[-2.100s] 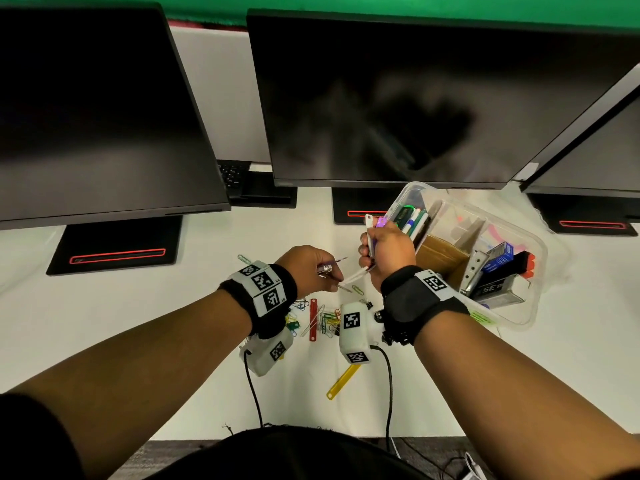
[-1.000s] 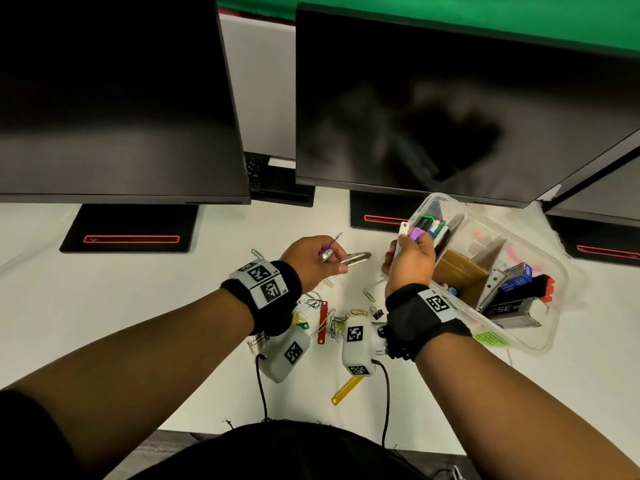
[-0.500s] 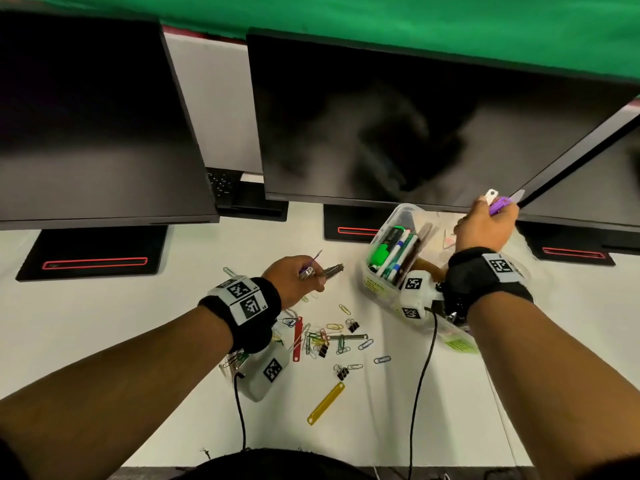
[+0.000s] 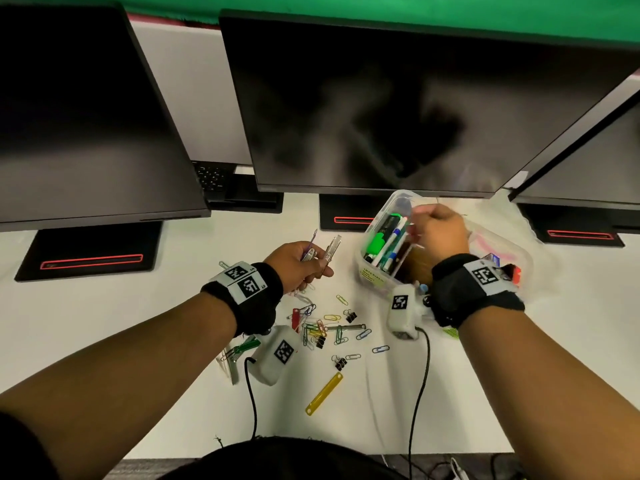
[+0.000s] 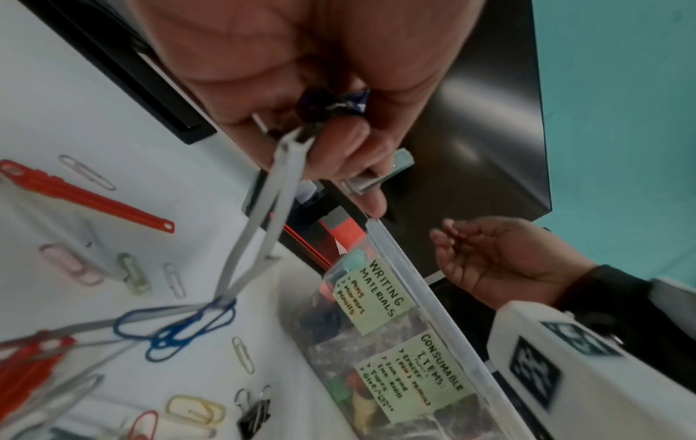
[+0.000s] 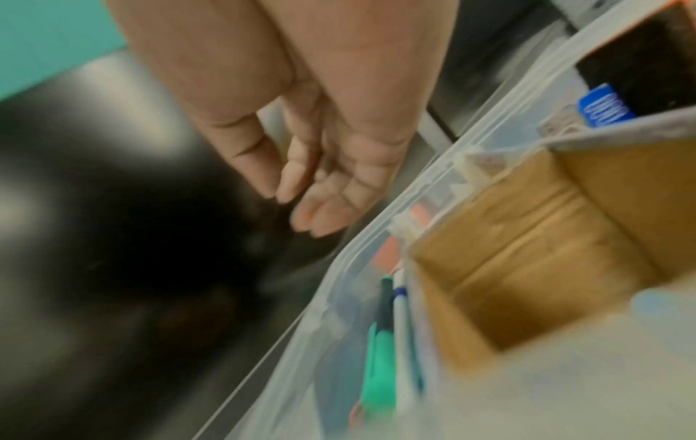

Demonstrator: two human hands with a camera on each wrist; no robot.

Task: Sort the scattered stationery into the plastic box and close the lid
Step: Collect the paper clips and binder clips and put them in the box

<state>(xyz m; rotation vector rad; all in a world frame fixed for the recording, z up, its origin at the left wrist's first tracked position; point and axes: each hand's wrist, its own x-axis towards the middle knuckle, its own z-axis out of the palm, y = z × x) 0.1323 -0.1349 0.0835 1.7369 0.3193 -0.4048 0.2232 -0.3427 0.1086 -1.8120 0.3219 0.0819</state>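
**Plastic box half filled, clips left on the table**

Plastic box (image 4: pixel 381 271) stands open on the table (image 4: pixel 485 375), right of centre, with markers (image 4: pixel 388 244) already slotted in its near-left compartment. Right hand (image 4: pixel 440 230) hovers over it, fingers (image 6: pixel 301 190) loosely relaxed and empty. Left hand (image 4: pixel 298 261) grips a small bundle of metal pieces (image 4: pixel 330 251) just left of the box. Scattered paper clips (image 4: pixel 332 327), binder clips and a yellow strip (image 4: pixel 323 393) still await sorting; no lid is on
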